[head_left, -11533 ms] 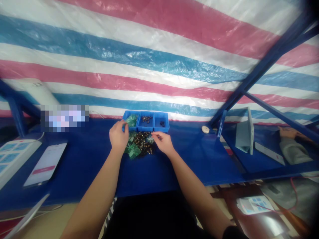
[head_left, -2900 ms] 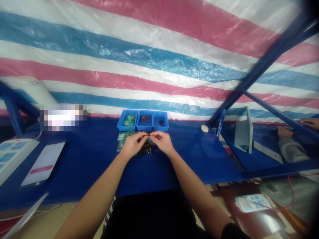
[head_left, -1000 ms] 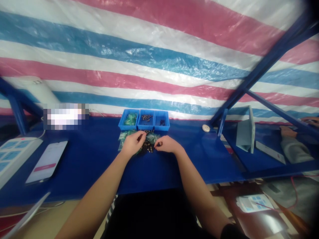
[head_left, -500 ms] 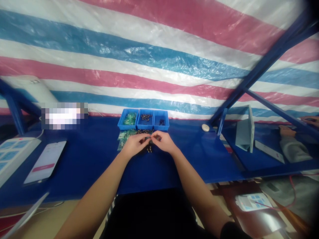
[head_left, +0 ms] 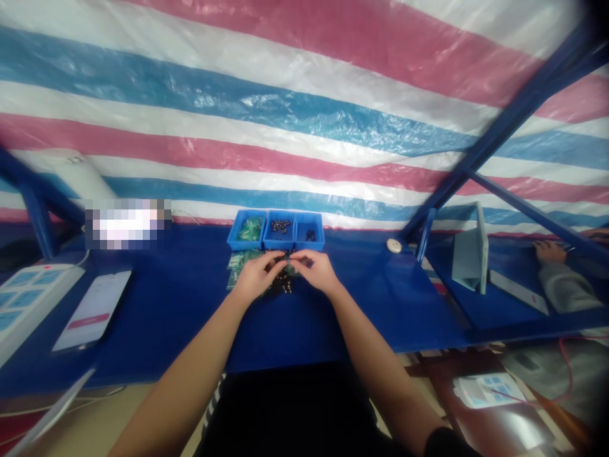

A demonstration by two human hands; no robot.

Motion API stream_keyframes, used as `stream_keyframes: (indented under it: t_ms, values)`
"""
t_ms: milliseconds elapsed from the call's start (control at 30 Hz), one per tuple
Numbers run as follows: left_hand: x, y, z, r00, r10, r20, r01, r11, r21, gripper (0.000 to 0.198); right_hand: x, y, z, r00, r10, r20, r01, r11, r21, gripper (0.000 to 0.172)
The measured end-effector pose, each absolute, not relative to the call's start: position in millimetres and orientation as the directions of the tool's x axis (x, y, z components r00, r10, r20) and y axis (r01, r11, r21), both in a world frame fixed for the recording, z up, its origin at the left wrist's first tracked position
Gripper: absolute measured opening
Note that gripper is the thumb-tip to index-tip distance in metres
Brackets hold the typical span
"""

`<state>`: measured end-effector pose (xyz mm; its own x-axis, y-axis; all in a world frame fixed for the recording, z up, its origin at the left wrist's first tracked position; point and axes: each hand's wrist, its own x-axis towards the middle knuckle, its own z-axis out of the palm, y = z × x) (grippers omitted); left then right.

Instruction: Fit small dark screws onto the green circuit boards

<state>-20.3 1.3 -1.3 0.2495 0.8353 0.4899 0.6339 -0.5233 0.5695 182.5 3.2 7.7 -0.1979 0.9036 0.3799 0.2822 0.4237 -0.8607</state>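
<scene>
My left hand [head_left: 254,274] and my right hand [head_left: 316,270] meet above the table, their fingertips pinching a small dark part [head_left: 286,258] between them. The part is too small to make out clearly. Under my hands lies a loose heap of small brass-and-black fittings [head_left: 285,287], partly hidden. Flat green plastic bags [head_left: 238,259] lie beside it, near my left hand. Just beyond stands a blue three-compartment parts bin [head_left: 276,230], holding green pieces on the left, dark metal fittings in the middle and a few dark pieces on the right.
A blue tabletop [head_left: 380,304] runs across the view. To the left lie a white power strip [head_left: 33,298] and a phone [head_left: 92,311]. To the right stand a pale blue folder [head_left: 469,257] and a co-worker's hand [head_left: 549,252]. Blue steel struts [head_left: 504,133] cross a striped tarpaulin.
My right hand has come back in from lower right, and both hands now meet over the heap. The heap and green bags sit lower on the table than in the earliest frame, and the heap looks smaller.
</scene>
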Motion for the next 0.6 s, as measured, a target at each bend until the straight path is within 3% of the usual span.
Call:
stream_keyframes:
  t_ms: [200,600]
  values:
    - [-20.7,1.7,-1.2,0.245,0.807,0.537,0.629,-0.554,0.546,0.027,182.7,3.6,8.0,-0.2,0.908,0.368,0.276,0.412,-0.868,0.023]
    - [-20.7,-0.5,2.7,0.27,0.829,0.49,0.62,-0.539,0.571,0.029,180.9,3.0,8.5,-0.18,0.908,0.379,0.25,0.415,-0.875,0.026]
